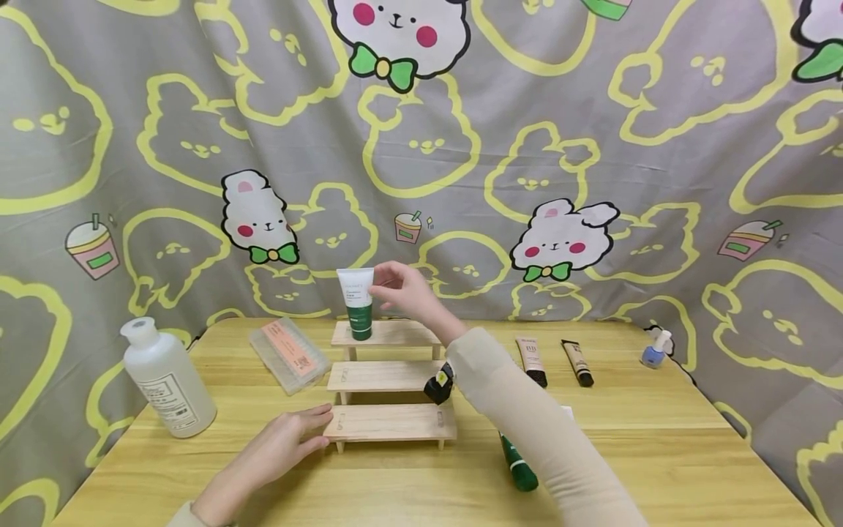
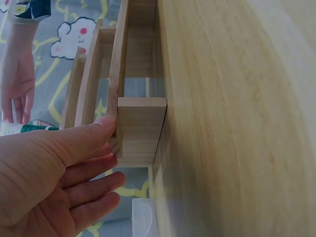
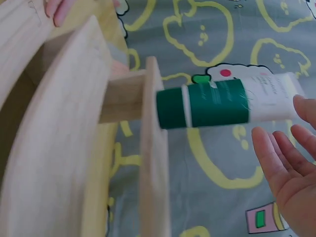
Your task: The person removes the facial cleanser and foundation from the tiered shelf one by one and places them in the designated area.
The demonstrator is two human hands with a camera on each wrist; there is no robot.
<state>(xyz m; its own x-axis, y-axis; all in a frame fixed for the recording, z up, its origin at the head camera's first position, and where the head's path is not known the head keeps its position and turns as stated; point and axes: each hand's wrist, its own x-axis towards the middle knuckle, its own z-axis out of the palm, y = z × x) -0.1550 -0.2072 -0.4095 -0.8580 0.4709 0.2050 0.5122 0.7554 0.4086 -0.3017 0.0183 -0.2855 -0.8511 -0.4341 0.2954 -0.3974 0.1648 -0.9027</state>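
A white and green squeeze tube (image 1: 356,304) stands on its green cap on the top step of a three-step wooden stand (image 1: 388,422). Beside the tube's upper part is my right hand (image 1: 410,293). In the right wrist view, that hand's thumb (image 3: 304,109) overlaps the tube's white end, while the other fingers lie apart from it; contact is hard to tell. My left hand (image 1: 279,446) pinches the left end of the lowest step between thumb and fingers, as the left wrist view shows at the board's corner (image 2: 114,111).
Another green tube (image 1: 516,465) lies partly under my right forearm. A pink BB tube (image 1: 530,359), a small beige tube (image 1: 577,361) and a blue bottle (image 1: 654,351) are on the right. Left are a big white bottle (image 1: 167,388) and a clear flat case (image 1: 290,354). A patterned curtain (image 1: 448,168) hangs behind.
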